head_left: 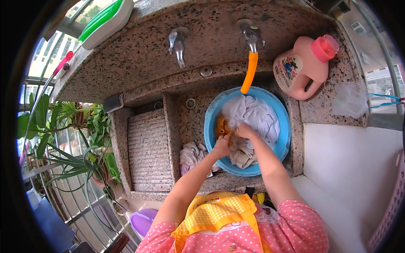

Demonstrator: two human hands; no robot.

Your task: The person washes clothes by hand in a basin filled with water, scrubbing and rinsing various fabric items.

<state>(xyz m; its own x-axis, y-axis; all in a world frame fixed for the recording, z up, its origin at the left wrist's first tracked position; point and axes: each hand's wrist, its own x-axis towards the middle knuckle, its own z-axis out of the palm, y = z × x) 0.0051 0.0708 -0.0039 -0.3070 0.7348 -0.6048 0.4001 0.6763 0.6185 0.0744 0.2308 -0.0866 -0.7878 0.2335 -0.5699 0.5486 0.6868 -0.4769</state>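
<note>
A round blue basin [285, 110] stands in the stone sink with wet laundry in it. My left hand [222, 146] is closed on an orange-brown cloth [222, 125] at the basin's left side. Just to the right and a little farther off, my right hand [244, 131] has its fingers curled on the same cloth; its fingertips are partly hidden. White cloth [255, 113] fills the far and right part of the basin. Beige cloth [243, 157] lies below my hands, near the front rim.
An orange hose [249, 72] hangs from the right tap [252, 36] over the basin's far rim. Crumpled laundry [192, 155] lies left of the basin. Further left is a ridged stone washboard [148, 147]. A pink detergent jug [302, 69] stands on the right ledge.
</note>
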